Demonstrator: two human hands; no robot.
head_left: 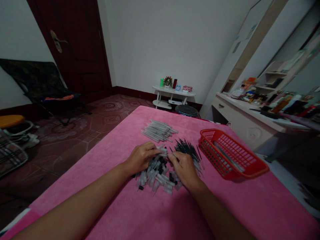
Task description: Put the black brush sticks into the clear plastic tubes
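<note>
My left hand (143, 156) is closed in a pinch at the top of a pile of small parts, with a whitish translucent piece at its fingertips. Facing it, my right hand (184, 166) also pinches, its fingertips nearly meeting the left ones; what it holds is too small to make out. Below both hands lies the loose pile of clear and black pen caps (157, 178). Beyond them rests a stack of whitish pen barrels (160, 130). Thin dark-ended pen refills (186, 147) lie just past my right hand, which partly hides them.
A red plastic basket (246, 175) holding a few slender pieces stands right of the refills. Everything lies on a pink cloth-covered table (115, 206). A cluttered dresser (250, 116) is at the right, a folding chair (42, 83) at the left, a low white shelf (172, 90) behind.
</note>
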